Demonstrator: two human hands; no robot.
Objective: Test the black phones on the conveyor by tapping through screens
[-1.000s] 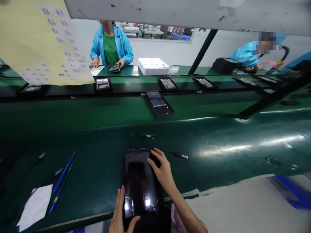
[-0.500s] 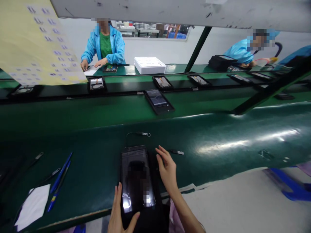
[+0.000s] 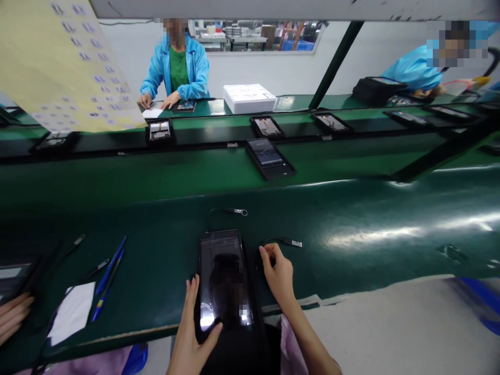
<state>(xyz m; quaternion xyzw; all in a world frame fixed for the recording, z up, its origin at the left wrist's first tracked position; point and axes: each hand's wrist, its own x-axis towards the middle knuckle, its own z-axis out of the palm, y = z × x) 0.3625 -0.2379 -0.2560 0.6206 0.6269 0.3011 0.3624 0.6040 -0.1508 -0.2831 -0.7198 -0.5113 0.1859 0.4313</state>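
Head view: a dark-screened smartphone (image 3: 223, 278) is lying face up at 6 o'clock on the green belt (image 3: 351, 268). The left hand (image 3: 189, 338) is grasping its lower end, with the thumb crossing the glass. The right hand (image 3: 278, 273) is curling at the phone's 3 o'clock, just below a thin black cord (image 3: 274, 240); whether it is pinching the cord cannot be told. A metal-clipped lanyard (image 3: 228, 211) is lying at the phone's 12 o'clock, blue pens (image 3: 109, 278) at 9 o'clock.

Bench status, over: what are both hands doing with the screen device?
Left hand on lower edge of glossy screen device. Right hand beside it, near short black cable. Co-worker's hand far left.
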